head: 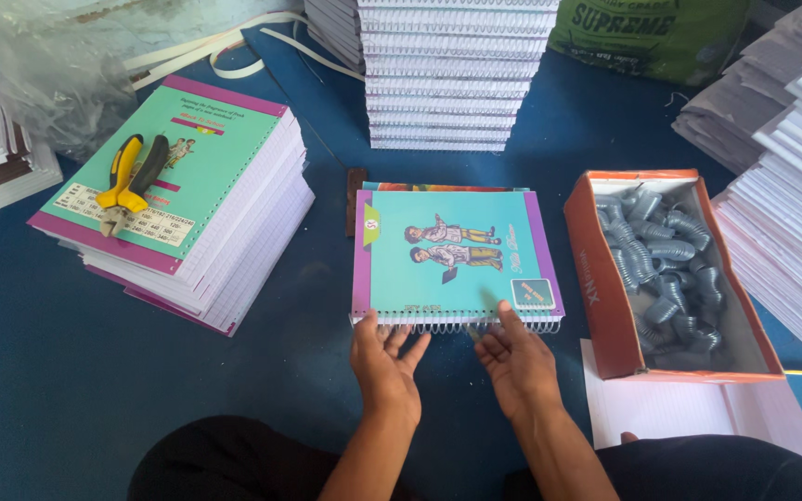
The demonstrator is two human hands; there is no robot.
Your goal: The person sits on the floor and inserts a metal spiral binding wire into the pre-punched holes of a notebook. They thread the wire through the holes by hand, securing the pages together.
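A turquoise notebook [452, 250] with a purple border and a cartoon cover lies on the blue floor in front of me, its wire spiral [457, 326] along the near edge. My left hand [384, 362] rests at the spiral's left part, fingers spread on the wire. My right hand [515, 357] is palm up at the spiral's right part, fingertips touching the wire and the cover edge. Neither hand grips anything.
A pile of unbound green-covered notebooks [187, 213] stands at left with yellow-handled pliers [132, 181] on top. An orange box [605, 297] of grey wire coils sits at right. Bound notebooks [447, 74] are stacked behind, white paper stacks [791, 186] at right, loose sheets [679, 408] near my knee.
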